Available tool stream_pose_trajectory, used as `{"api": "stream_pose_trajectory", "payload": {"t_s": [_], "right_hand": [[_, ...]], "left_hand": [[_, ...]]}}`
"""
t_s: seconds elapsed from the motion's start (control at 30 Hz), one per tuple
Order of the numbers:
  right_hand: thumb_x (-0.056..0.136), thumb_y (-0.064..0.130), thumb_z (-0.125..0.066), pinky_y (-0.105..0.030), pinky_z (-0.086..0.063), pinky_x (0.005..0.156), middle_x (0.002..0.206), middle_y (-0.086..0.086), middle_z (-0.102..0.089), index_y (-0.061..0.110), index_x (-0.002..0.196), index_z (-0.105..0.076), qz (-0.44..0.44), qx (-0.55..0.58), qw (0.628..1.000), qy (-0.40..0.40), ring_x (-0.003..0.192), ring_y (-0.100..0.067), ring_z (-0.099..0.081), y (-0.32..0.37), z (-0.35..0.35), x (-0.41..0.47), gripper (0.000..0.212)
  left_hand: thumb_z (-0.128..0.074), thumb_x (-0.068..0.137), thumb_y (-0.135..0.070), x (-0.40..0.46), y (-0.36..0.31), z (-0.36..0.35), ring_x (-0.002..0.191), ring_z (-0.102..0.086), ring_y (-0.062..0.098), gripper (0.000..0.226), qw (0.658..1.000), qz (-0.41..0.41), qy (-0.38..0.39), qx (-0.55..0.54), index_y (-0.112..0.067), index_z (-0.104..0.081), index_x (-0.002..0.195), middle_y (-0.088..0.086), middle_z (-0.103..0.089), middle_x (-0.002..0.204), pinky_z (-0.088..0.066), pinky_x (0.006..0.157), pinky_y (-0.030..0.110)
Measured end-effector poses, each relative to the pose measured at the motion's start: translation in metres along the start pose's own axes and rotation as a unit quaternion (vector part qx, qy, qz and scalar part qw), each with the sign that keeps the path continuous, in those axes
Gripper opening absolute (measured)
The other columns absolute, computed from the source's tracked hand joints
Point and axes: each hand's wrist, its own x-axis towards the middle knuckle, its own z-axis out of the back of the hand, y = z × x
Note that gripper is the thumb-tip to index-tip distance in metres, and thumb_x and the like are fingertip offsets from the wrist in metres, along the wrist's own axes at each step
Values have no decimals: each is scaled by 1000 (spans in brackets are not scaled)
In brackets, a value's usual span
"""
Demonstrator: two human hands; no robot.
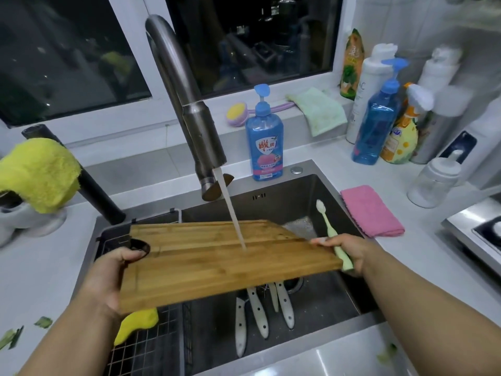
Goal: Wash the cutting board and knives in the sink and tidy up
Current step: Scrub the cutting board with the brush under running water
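Four knives (260,316) in the sink (311,185), under the cutting board (217,261) in both hands' curled fingers (130,255).

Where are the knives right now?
Head view: the knives lie on the sink floor, lower centre, handles toward the person, blades hidden under the cutting board.
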Motion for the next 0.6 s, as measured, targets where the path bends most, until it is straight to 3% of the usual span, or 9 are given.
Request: {"api": "stream_pose_trajectory", "payload": {"t_s": [0.1,0.17,0.27,0.33,0.4,0.47,0.57,0.6], "right_hand": [[89,3,-54,-28,-58,64,97,-11,-71,5,102,-69,-2,-51,999,-12,73,-19,-70,-8,1,15,20],[87,5,-60,-33,-57,77,97,-10,-71,4,105,-69,-9,-88,996,-24,79,-20,-68,-15,1,25,20],[84,9,-66,-28,-51,63,74,-6,-70,4,92,-68,-5,-155,986,-56,62,-16,-65,-22,-1,32,10],[84,14,-69,-30,-49,65,74,-9,-66,3,90,-65,16,-211,972,-104,65,-20,-61,-23,0,38,13],[83,24,-71,-35,-52,72,83,-13,-67,1,93,-65,36,-304,939,-155,75,-27,-62,-21,-2,41,26],[85,35,-67,-31,-50,66,83,-10,-66,7,93,-63,54,-423,886,-183,74,-25,-63,-18,-14,33,29],[90,37,-59,-28,-47,67,95,-6,-64,14,100,-54,73,-560,810,-162,83,-23,-63,-24,-50,14,26],[91,34,-58,-27,-45,69,101,-6,-63,15,105,-50,90,-574,801,-145,87,-24,-62,-30,-63,10,25]], "left_hand": [[-45,69,-13,13,8,7,61,-60,35,20,1000,-8,-17,13,-13,-57,86,14,-63,72,-54,44,38],[-47,85,-19,22,14,7,70,-56,32,13,999,-15,-25,34,-12,-58,87,14,-64,70,-50,55,37],[-43,97,-42,36,22,2,74,-61,34,38,999,-19,-1,46,-10,-61,88,17,-69,65,-44,64,43],[-45,96,-43,45,26,0,68,-64,34,38,999,-26,-2,42,-10,-62,87,16,-70,65,-45,64,42],[-49,94,-42,55,32,0,68,-65,32,35,999,-24,-6,39,-10,-64,94,15,-70,71,-49,63,41],[-51,93,-42,64,41,-2,72,-67,32,35,999,-25,2,35,-11,-64,105,15,-71,80,-53,62,41],[-49,96,-36,72,54,-10,75,-68,31,33,998,-49,18,37,-9,-64,109,14,-73,83,-55,61,41],[-49,96,-33,74,57,-13,77,-68,31,31,997,-56,22,37,-9,-63,110,15,-72,86,-56,59,41]]}}
